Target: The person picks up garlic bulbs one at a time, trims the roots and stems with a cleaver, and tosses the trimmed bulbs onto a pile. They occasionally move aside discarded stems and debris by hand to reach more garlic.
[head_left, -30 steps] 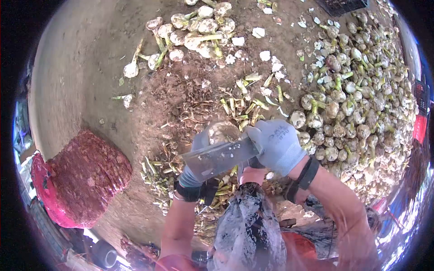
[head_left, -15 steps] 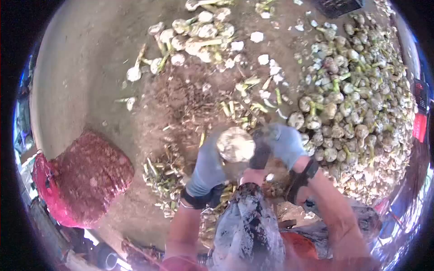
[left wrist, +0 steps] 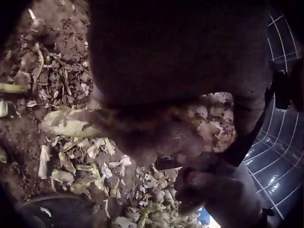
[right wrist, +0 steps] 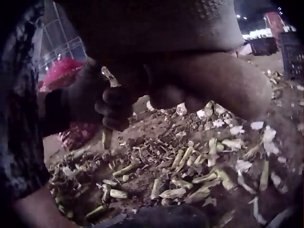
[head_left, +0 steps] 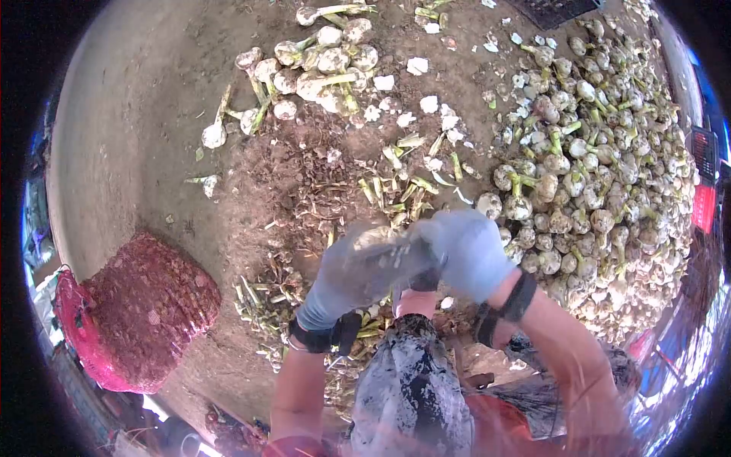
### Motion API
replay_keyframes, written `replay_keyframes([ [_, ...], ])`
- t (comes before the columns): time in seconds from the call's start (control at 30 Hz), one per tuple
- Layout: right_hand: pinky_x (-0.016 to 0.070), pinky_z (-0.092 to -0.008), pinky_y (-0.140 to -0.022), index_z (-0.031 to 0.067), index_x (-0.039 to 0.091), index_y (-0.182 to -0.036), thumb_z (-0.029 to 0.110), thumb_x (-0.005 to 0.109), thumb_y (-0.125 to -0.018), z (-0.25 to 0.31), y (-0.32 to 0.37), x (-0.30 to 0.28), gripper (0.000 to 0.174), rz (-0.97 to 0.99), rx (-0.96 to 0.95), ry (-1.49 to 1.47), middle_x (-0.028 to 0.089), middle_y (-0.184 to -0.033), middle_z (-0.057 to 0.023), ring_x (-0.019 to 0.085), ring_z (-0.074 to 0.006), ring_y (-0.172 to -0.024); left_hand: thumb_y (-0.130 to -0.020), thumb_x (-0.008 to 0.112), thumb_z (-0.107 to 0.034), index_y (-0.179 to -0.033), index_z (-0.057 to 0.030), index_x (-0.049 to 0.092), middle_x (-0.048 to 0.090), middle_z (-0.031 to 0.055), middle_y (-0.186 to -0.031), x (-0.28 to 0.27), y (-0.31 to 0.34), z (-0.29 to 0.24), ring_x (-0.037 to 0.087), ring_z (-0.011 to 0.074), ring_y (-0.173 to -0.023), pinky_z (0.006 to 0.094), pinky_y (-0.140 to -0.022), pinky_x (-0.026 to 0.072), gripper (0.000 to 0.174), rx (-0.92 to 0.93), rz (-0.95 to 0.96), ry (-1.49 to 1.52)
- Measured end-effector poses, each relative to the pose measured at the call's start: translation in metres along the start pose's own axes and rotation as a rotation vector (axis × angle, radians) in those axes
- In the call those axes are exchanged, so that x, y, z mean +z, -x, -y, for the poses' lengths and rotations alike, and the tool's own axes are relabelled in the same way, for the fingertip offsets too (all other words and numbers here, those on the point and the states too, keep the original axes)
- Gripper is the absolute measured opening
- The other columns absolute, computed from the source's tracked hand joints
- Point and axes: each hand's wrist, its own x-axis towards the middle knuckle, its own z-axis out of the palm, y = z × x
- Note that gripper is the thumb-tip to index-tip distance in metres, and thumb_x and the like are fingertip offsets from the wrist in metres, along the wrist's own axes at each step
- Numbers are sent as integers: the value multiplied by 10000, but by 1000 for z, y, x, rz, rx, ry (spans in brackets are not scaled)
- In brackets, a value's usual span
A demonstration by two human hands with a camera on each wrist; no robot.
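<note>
My gloved left hand [head_left: 335, 278] grips a garlic bulb [left wrist: 219, 126] in front of my body. Its pale stem [left wrist: 71, 124] sticks out of the grip in the left wrist view. Close on the right, my gloved right hand [head_left: 474, 255] holds a cleaver [head_left: 400, 263] by the handle. The broad blade, blurred, spans the gap between the hands and overlaps the bulb in the head view. Fingers of the left hand [right wrist: 116, 107] curl round the bulb's stem end in the right wrist view. Most of the bulb is hidden behind blade and glove.
A large heap of garlic bulbs [head_left: 579, 183] lies at the right. More stemmed garlic [head_left: 327, 65] lies at the far side. Cut stems [head_left: 396, 190] and peelings litter the ground. A red mesh sack [head_left: 148, 305] stands at the left; a dark crate [head_left: 556, 11] sits at the back.
Half a second ago the blade was apart from the bulb, whose pale round face showed. Now the right hand has come left with the cleaver, which again overlaps the bulb.
</note>
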Motion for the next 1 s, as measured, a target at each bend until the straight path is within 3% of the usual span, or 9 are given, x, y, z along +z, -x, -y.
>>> replay_keyframes([
  [0.17,549,-394,-796,86,690,-1132,226,662,-870,-31,7,35,298,133,453,-339,712,-955,-159,694,-286,-907,-695,870,-177,-1366,16,445,619,128,-1220,2,-4,-7,610,212,-1113,343,-973,484,817,37,199,95],
  [0.2,542,-363,-830,26,651,-1181,231,681,-879,-22,14,42,366,38,445,-911,698,-1029,-134,673,-227,-947,-685,876,-219,-1376,5,442,587,150,-1281,7,-8,-4,587,226,-1163,359,-1001,464,846,35,153,64],
  [0.33,515,-358,-931,-61,579,-1263,248,697,-901,-11,5,48,490,-103,497,-1862,655,-1164,-125,635,-211,-1048,-694,796,-605,-1366,-12,466,471,244,-1371,19,-22,-31,431,410,-1312,469,-1060,392,955,476,16,-960],
  [0.53,480,-251,-665,6,716,-1046,121,691,-849,15,-8,13,230,-17,517,-1323,671,-856,10,581,-57,-781,-861,631,-595,-1336,14,489,514,214,-1313,14,-14,6,477,344,-1253,425,-1045,404,786,223,-172,-357],
  [0.6,487,-257,-677,56,717,-1045,158,702,-837,18,-13,25,233,-62,281,-1002,685,-856,-13,606,-83,-777,-951,574,-465,-1300,36,520,597,146,-1206,11,-14,8,552,215,-1153,346,-1000,438,613,-155,-126,107],
  [0.73,542,-393,-753,85,705,-1063,207,661,-853,19,-17,22,247,-34,253,-461,721,-934,-126,696,-287,-836,-857,641,-34,-1118,26,605,640,89,-1094,7,-17,26,584,141,-1016,306,-908,483,270,-122,-236,347],
  [0.87,546,-344,-672,78,708,-1043,210,711,-812,-36,-13,55,266,153,-71,-23,712,-852,-140,712,-263,-789,-772,653,74,-1031,1,633,654,75,-1038,-1,-22,5,616,146,-963,298,-869,512,269,0,-328,42],
  [0.93,532,-315,-646,48,711,-1007,176,713,-818,-30,3,60,227,315,578,-380,716,-820,-99,695,-214,-723,-758,638,100,-1068,-8,641,653,106,-1084,-1,-26,6,665,163,-902,246,-701,569,328,411,-252,-376],
  [1.0,523,-293,-643,31,712,-990,156,719,-817,-14,14,75,214,210,604,-722,710,-816,-72,668,-174,-705,-769,648,75,-1071,-19,647,660,109,-1076,24,-32,-8,670,161,-932,236,-718,581,317,463,-182,-178],
])
